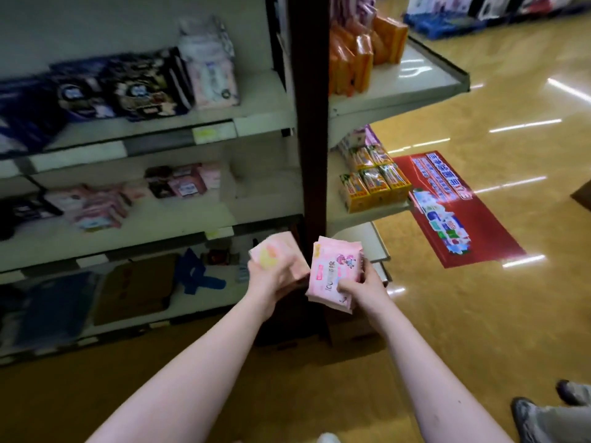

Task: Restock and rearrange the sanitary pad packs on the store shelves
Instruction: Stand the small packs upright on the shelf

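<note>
My left hand (271, 279) grips a pink pad pack (275, 251) with a yellow patch; it is blurred by motion. Beside it, my right hand (361, 287) holds a stack of pink pad packs (332, 270) with cartoon print, thumb across the front. Both hands hover in front of the dark shelf post (311, 155), at the height of the lowest shelf. On the middle shelf (179, 215) lie pink packs (96, 206) and dark and pink packs (182, 180). The upper shelf (256, 103) carries dark packs (128, 87) and a pale pink pack (211, 68).
An end shelf to the right holds orange packs (361, 55) above and yellow boxes (374, 183) below. A red floor sticker (454, 212) lies on the glossy floor. Another person's shoes (524, 407) stand at bottom right. The bottom shelf holds a brown flat item (137, 289) and blue items.
</note>
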`<action>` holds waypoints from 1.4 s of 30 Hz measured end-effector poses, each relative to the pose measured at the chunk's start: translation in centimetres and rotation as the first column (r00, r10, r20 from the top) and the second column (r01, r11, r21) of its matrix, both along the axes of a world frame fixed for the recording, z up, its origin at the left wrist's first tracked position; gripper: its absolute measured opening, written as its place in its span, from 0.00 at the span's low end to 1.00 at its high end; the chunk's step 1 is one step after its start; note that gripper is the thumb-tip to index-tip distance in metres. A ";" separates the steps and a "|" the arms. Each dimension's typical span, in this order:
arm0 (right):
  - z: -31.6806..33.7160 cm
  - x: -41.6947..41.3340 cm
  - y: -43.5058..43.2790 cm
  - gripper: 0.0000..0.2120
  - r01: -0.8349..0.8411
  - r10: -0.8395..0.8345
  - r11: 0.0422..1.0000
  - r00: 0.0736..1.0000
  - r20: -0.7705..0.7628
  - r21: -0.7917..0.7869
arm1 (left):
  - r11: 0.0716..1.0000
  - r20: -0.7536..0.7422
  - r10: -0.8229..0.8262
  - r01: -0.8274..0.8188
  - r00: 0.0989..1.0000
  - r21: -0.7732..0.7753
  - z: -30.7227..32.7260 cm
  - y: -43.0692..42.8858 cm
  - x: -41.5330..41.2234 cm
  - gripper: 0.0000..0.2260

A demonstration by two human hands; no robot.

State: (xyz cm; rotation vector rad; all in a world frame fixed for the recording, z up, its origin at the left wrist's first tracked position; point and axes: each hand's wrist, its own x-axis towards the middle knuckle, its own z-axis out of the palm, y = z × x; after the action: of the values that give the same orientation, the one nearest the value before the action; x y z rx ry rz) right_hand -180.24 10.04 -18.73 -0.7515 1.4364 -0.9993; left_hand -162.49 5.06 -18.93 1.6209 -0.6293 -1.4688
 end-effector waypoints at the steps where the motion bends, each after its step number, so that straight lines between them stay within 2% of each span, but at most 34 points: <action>1: 0.6 0.8 -0.2 0.25 0.027 -0.027 1.000 0.998 0.052 -0.010 | 0.985 -0.185 0.168 -0.159 0.968 0.062 0.6 0.1 1.2 0.29; 3: 2.0 2.8 -0.6 0.17 0.098 -0.094 0.995 0.979 0.183 -0.015 | 0.906 -0.444 0.424 -0.361 0.790 0.223 1.4 0.2 3.5 0.30; 5: 3.1 5.7 -1.0 0.10 0.129 -0.128 0.991 0.939 0.319 0.017 | 0.856 -0.531 0.517 -0.417 0.672 0.305 2.0 0.6 6.1 0.31; 7: 3.9 8.9 -1.1 0.07 0.129 -0.131 0.991 0.904 0.407 0.033 | 0.855 -0.560 0.518 -0.411 0.647 0.316 2.6 1.3 8.5 0.30; 10: 5.1 14.3 -1.3 0.18 0.107 -0.093 0.994 0.901 0.423 -0.009 | 0.913 -0.591 0.405 -0.337 0.697 0.229 4.4 2.1 12.4 0.27; 14: 6.6 21.2 -1.1 0.22 0.035 -0.013 0.998 0.912 0.411 -0.047 | 0.930 -0.622 0.353 -0.332 0.699 0.155 6.5 3.3 19.0 0.21; 16: 7.4 24.5 -1.0 0.23 0.000 0.030 0.998 0.903 0.428 -0.070 | 0.925 -0.657 0.366 -0.339 0.660 0.175 7.1 3.8 22.4 0.23; 20: 8.3 31.0 -0.5 0.22 -0.065 0.112 0.991 0.876 0.470 -0.115 | 0.890 -0.746 0.421 -0.393 0.517 0.231 7.8 4.0 29.1 0.30; 24: 8.4 35.6 -0.1 0.27 -0.088 0.132 0.990 0.869 0.477 -0.115 | 0.894 -0.805 0.401 -0.378 0.437 0.240 8.5 3.6 32.9 0.33; 26: 8.4 36.8 -0.3 0.32 -0.094 0.139 0.989 0.868 0.477 -0.119 | 0.894 -0.799 0.406 -0.374 0.443 0.247 8.9 3.3 33.9 0.34; 28: 8.3 37.8 -0.7 0.31 -0.112 0.154 0.987 0.872 0.465 -0.117 | 0.881 -0.766 0.438 -0.395 0.471 0.261 9.2 2.7 34.6 0.34; 31: 7.9 38.7 -1.5 0.19 -0.080 0.112 0.993 0.883 0.455 -0.088 | 0.812 -0.660 0.563 -0.478 0.498 0.333 8.8 1.4 34.9 0.33; 34: 6.7 39.3 -3.2 0.10 -0.013 0.030 0.999 0.904 0.427 -0.042 | 0.751 -0.532 0.651 -0.561 0.542 0.349 8.5 -0.7 34.7 0.41; 36: 5.8 39.5 -4.8 0.10 0.009 -0.004 1.000 0.901 0.434 -0.009 | 0.696 -0.432 0.715 -0.613 0.549 0.374 8.3 -2.6 34.5 0.43; 39: 4.6 39.8 -7.2 0.11 0.032 -0.045 0.999 0.880 0.473 0.034 | 0.658 -0.420 0.748 -0.657 0.514 0.368 8.7 -4.8 34.2 0.38; 42: 3.5 40.3 -9.8 0.13 0.038 -0.071 0.996 0.884 0.462 0.079 | 0.654 -0.410 0.749 -0.684 0.521 0.325 8.5 -6.4 33.8 0.38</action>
State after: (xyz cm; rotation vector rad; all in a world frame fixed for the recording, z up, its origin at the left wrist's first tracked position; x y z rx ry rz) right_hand -139.98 0.20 -15.20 -0.3834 1.0676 -1.0816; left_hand -128.65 -1.31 -10.44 1.2276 0.4451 -1.1977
